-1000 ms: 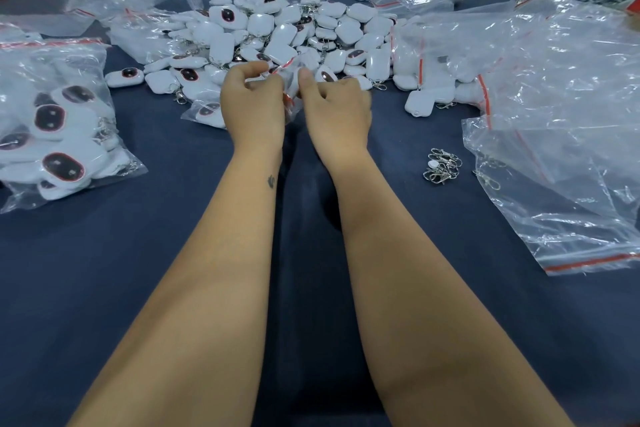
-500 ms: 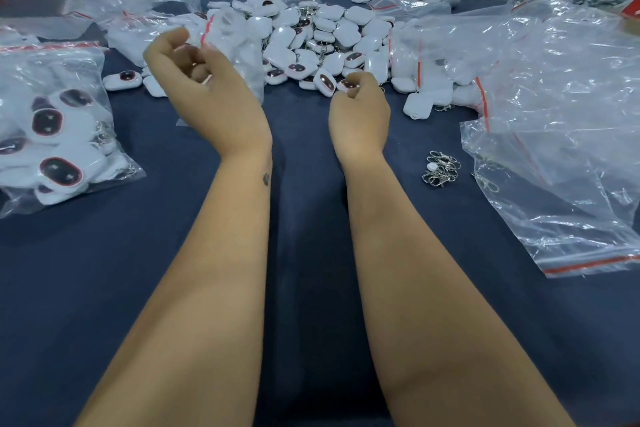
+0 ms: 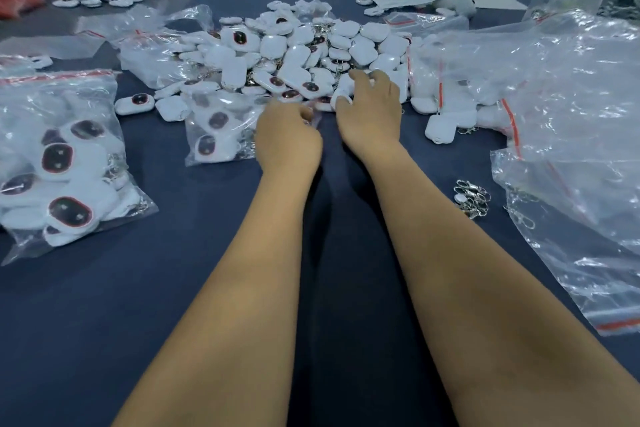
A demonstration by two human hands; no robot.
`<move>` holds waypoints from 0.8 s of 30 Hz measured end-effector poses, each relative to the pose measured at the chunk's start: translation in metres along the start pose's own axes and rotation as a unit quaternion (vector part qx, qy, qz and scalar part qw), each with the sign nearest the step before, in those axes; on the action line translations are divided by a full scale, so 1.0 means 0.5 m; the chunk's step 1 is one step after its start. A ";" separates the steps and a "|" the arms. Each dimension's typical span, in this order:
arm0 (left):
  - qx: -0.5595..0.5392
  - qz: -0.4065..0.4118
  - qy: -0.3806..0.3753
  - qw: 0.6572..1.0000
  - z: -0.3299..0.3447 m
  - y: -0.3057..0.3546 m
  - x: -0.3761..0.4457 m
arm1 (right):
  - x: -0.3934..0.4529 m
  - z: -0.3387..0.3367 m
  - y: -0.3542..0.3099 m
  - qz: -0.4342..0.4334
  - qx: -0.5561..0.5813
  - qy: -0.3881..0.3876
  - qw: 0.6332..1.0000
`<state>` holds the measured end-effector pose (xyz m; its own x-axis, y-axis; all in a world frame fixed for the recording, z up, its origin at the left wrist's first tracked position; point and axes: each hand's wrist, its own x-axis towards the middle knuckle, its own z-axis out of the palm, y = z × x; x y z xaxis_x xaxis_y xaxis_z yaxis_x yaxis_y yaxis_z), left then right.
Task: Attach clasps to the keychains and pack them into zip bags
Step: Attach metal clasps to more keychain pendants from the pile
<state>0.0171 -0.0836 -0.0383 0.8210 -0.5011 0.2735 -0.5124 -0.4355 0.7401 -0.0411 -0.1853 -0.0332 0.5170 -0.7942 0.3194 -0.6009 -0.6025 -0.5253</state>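
On the dark blue tabletop (image 3: 104, 305), the left hand (image 3: 287, 139) has its fingers curled onto the right edge of a small zip bag (image 3: 221, 128) holding keychains, pinching the plastic. The right hand (image 3: 372, 111) reaches into the near edge of the loose keychain pile (image 3: 294, 59), fingers curled around 1 white keychain (image 3: 341, 99). A filled bag (image 3: 59, 163) lies at the left. A cluster of metal clasps (image 3: 472, 198) sits right of the right forearm, beside empty zip bags (image 3: 571, 149).
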 end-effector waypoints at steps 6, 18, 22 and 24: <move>-0.234 -0.142 0.171 0.947 0.005 -0.017 0.073 | 0.135 0.011 0.016 0.003 0.043 0.051 0.998; -0.219 -0.174 0.153 0.948 0.027 -0.010 0.103 | 0.186 0.075 -0.049 -0.013 -0.052 -0.092 0.994; -0.168 -0.128 0.106 0.972 0.026 -0.008 0.085 | 0.099 0.049 -0.022 -0.083 -0.093 -0.050 0.991; -0.162 -0.109 0.077 0.978 0.019 -0.009 0.072 | 0.052 0.037 -0.009 -0.101 -0.105 -0.019 0.989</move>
<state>0.0466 -0.1070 -0.0376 0.9431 -0.2924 0.1583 -0.2346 -0.2480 0.9399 -0.0134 -0.2017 -0.0370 0.6599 -0.6546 0.3688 -0.5943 -0.7551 -0.2768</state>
